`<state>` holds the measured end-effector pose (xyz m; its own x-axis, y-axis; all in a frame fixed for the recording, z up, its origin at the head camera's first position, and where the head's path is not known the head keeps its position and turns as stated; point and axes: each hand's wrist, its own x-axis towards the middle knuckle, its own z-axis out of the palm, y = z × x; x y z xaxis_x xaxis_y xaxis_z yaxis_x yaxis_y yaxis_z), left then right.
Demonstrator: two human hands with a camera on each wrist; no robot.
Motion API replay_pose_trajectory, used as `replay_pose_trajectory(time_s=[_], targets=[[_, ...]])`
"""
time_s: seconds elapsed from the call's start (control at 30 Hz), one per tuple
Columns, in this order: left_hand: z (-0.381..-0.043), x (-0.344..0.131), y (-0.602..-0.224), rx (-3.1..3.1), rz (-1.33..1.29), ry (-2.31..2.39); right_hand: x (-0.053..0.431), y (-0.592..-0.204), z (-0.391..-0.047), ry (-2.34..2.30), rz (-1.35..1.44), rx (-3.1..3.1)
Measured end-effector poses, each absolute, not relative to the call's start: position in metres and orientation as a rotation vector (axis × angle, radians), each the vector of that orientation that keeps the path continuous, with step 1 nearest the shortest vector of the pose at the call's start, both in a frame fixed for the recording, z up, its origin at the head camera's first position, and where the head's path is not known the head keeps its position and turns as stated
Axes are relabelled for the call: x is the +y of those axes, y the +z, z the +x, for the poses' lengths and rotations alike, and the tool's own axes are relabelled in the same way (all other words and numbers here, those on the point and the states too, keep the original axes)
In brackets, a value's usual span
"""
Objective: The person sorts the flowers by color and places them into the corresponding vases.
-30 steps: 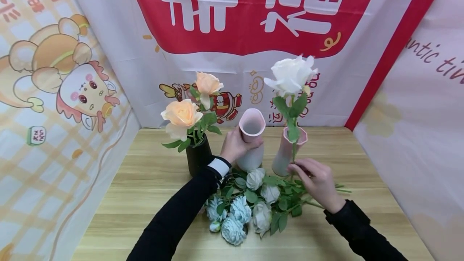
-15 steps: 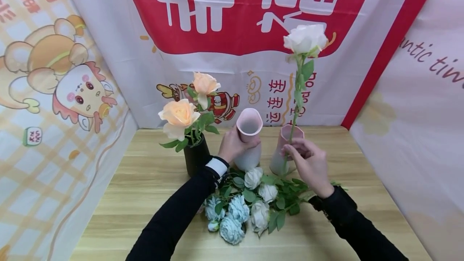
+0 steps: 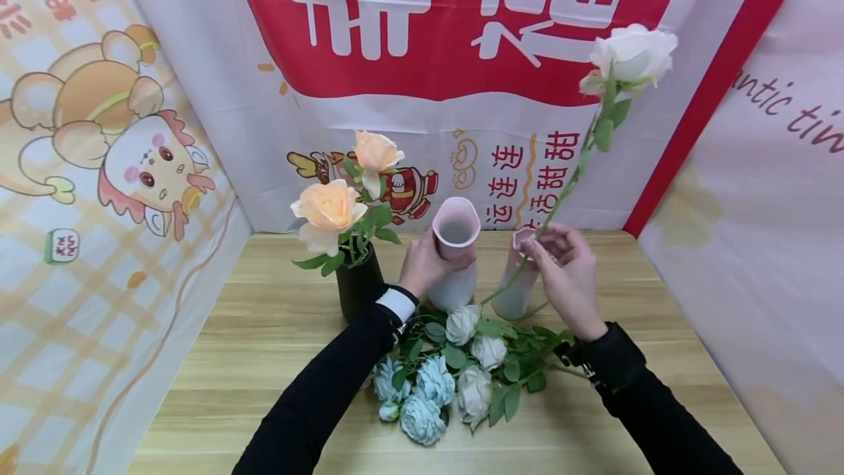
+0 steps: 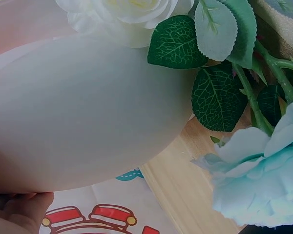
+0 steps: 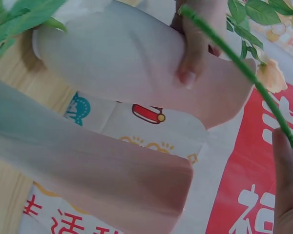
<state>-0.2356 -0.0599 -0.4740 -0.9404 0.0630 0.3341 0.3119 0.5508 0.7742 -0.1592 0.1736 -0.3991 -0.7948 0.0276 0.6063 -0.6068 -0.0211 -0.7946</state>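
Observation:
My left hand grips the neck of the middle vase, pink at the mouth and pale grey below, which stands on the table. Its rounded body fills much of the left wrist view. With thumb and fingers my right hand pinches the long green stem of a white rose. The bloom leans up and right. In the right wrist view, the bare lower stem crosses in front of the middle vase's mouth. A second pink-and-grey vase stands behind the right fingers, its rim partly hidden.
A black vase holding peach roses stands at the left. On the wooden table, in front of the vases, lie blue flowers and white roses with leafy stems. Printed cloth encloses the back and sides.
My right hand has lifted the white rose upward, then tilted its bloom to the right while the stem's lower end swung left. The left hand keeps its grip on the middle vase.

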Motion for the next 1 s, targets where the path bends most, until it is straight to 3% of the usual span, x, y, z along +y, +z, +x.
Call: replay_pose_trajectory(time_s=[0.3,1.0], targets=[[-0.234,-0.059,-0.471,-2.551,-0.303,-1.338,0.175,-0.378,-0.167,1.723,0.559,-1.733],[-0.234,-0.059,-0.471,-2.537,-0.315,-1.332,0.177,-0.353,-0.181,1.926,0.618,-1.536]])
